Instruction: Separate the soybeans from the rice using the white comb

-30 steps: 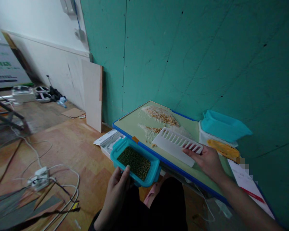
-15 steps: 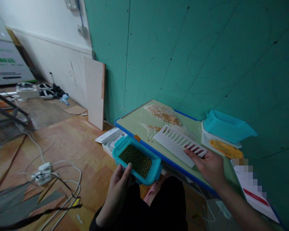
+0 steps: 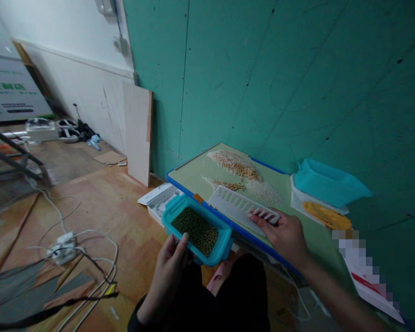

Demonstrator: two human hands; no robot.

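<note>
My left hand point(image 3: 169, 265) grips the near rim of a teal tray point(image 3: 218, 251) filled with green beans point(image 3: 194, 229), held just below the blue front edge of the green table point(image 3: 190, 177). My right hand point(image 3: 283, 235) holds a white slotted scraper point(image 3: 237, 207) by its right end, its long edge resting on the tabletop close to that front edge. Behind the scraper lie a small patch of yellow beans point(image 3: 231, 186), a larger heap of mixed grain point(image 3: 237, 166) and a spread of white rice point(image 3: 264, 192).
A teal lid point(image 3: 328, 182) rests on a white box with a yellow piece point(image 3: 327, 216) at the table's right. Papers point(image 3: 370, 283) lie at the near right. On the wooden floor are a power strip with cables point(image 3: 64, 244), white packaging point(image 3: 157, 196) and a leaning board point(image 3: 137, 133).
My right hand has drawn the scraper toward the table's front edge and to the left, uncovering the rice and yellow beans behind it. The teal tray stays in place under the edge.
</note>
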